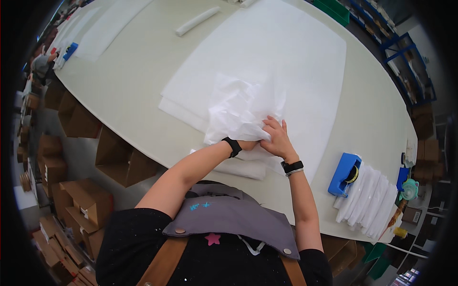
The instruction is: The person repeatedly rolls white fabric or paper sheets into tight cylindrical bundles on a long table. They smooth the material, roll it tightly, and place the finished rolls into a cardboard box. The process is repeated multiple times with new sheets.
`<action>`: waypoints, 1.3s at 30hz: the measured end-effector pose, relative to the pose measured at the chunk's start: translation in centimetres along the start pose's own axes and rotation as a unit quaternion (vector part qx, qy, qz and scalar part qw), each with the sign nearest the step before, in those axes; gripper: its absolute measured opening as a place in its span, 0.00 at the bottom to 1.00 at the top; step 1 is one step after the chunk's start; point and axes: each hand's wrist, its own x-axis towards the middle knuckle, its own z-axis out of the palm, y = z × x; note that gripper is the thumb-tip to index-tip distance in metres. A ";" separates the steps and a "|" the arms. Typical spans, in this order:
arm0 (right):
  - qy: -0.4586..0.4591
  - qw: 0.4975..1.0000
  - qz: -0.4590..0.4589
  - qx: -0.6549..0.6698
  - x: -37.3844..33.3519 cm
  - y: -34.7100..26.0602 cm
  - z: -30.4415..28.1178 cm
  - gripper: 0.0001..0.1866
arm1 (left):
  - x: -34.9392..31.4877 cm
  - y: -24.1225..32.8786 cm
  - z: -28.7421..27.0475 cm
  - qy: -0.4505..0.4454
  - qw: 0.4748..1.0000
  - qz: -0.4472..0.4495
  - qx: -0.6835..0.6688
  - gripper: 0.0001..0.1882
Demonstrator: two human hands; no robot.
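A crumpled, thin white plastic bag [234, 102] lies on a large stack of white foam-like sheets [300, 52]. My right hand [278, 139] grips the bag's near edge between thumb and fingers. My left hand [248, 145] reaches in at that same edge, right beside the right hand. Its fingers are hidden behind the plastic and the right hand. Just in front of my body lies a folded white sheet [243, 169], partly covered by the left forearm.
A blue tape dispenser [344, 175] stands at the right by a row of folded white bundles [366, 200]. A white roll [197, 21] lies at the far side of the table [129, 95]. Open cardboard boxes [121, 159] stand below the left edge. Another person [42, 64] is far left.
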 end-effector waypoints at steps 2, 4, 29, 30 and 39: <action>-0.009 1.000 0.013 0.011 0.4 -0.2 -0.2 0.33 | -0.4 -1.3 -0.1 0.030 0.998 0.044 -0.032 0.14; -0.004 0.999 0.032 0.031 0.5 -0.7 -0.4 0.36 | -1.1 -2.4 -0.1 -0.034 0.998 0.041 -0.045 0.16; 0.004 0.998 -0.044 -0.044 8.3 -1.5 -2.3 0.24 | -5.8 -1.8 -2.5 0.017 0.995 -0.083 0.048 0.48; 0.024 0.983 -0.077 -0.167 9.5 -2.2 -1.6 0.24 | -6.0 -2.0 -2.5 0.017 0.995 -0.089 0.051 0.48; -0.095 0.968 -0.145 -0.183 11.0 4.1 5.0 0.30 | -6.1 -0.8 -4.4 -0.018 0.993 0.048 0.106 0.53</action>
